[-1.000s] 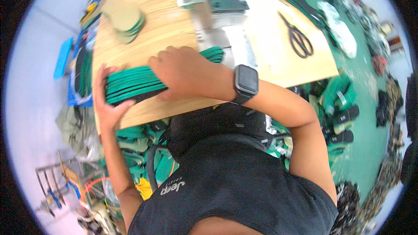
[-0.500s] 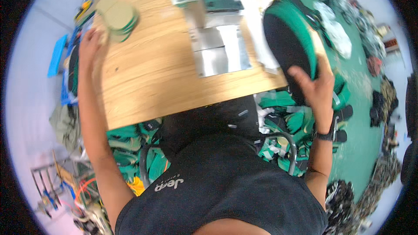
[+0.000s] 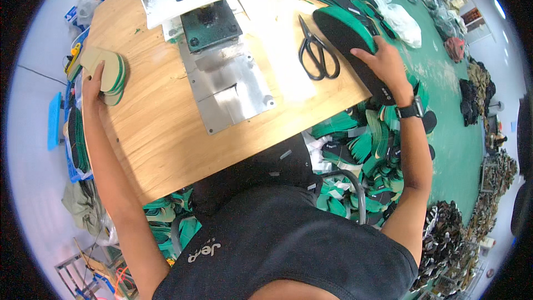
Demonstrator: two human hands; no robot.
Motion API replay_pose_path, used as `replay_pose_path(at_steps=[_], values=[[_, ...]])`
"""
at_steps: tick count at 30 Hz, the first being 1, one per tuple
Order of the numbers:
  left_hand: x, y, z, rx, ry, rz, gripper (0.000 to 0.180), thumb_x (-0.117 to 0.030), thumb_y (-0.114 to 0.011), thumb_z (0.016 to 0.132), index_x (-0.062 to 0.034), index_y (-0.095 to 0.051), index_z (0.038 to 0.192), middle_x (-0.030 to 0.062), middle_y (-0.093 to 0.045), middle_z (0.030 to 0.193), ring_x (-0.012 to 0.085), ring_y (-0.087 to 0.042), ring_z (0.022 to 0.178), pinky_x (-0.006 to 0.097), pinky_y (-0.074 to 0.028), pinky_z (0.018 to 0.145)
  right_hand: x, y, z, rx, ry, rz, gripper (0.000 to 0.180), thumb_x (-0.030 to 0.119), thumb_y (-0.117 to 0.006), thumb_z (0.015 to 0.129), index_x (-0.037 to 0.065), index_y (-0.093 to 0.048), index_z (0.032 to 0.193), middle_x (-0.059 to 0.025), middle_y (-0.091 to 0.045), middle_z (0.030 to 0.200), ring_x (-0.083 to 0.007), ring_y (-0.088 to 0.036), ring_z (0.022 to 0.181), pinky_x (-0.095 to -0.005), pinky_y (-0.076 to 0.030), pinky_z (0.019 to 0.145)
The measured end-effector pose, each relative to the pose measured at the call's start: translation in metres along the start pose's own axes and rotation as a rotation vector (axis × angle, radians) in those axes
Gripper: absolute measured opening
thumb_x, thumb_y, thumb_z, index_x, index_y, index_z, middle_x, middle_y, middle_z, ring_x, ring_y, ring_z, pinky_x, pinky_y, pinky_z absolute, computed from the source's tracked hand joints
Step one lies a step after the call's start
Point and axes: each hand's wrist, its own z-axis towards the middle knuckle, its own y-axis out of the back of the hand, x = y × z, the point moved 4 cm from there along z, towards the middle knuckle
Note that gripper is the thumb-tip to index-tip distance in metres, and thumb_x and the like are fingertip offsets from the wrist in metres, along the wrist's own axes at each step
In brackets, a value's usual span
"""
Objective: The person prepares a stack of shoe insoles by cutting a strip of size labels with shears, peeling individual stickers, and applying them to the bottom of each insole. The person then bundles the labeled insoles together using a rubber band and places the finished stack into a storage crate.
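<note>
My right hand (image 3: pixel 383 65) presses on a stack of black and green insoles (image 3: pixel 345 39) at the right edge of the wooden table (image 3: pixel 161 128). A black watch sits on that wrist. My left hand (image 3: pixel 93 84) reaches to the table's far left and grips a small stack of tan and green insoles (image 3: pixel 109 72). Between the hands stands a press with a grey metal plate (image 3: pixel 230 91) and a black block above it. Black scissors (image 3: pixel 316 50) lie just left of the right-hand stack.
Many green and black insoles (image 3: pixel 361 150) lie heaped on the floor under and right of the table. More insoles (image 3: pixel 75 139) are stacked in a blue bin at the left. Bags and piles line the green floor at the right.
My right hand has set the dark insole stack down at the table's right edge. My left hand stayed at the tan stack on the left. The view shifted closer to the table.
</note>
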Motion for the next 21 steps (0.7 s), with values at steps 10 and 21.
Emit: replay_pose_path(at_steps=[10, 21], values=[[0.005, -0.01, 0.038, 0.173, 0.27, -0.295, 0.052, -0.03, -0.077, 0.075, -0.0002, -0.06, 0.113, 0.0085, -0.065, 0.107, 0.0222, -0.063, 0.093, 0.036, -0.051, 0.079, -0.064, -0.05, 0.079, 0.34, -0.168, 0.183, 0.087, 0.071, -0.062, 0.071, -0.007, -0.06, 0.108, -0.0276, -0.062, 0.107, -0.0383, -0.06, 0.099, -0.0408, -0.047, 0.087], [-0.071, 0.052, -0.143, -0.115, -0.233, -0.711, 0.047, -0.016, -0.061, 0.087, 0.0041, -0.044, 0.126, 0.0145, -0.058, 0.116, 0.0229, -0.059, 0.104, 0.034, -0.05, 0.087, 0.189, 0.031, -0.08, -0.059, 0.852, 0.806, 0.033, 0.014, -0.071, 0.075, 0.002, -0.056, 0.102, -0.0108, -0.055, 0.088, -0.0262, -0.055, 0.08, -0.0358, -0.048, 0.067]])
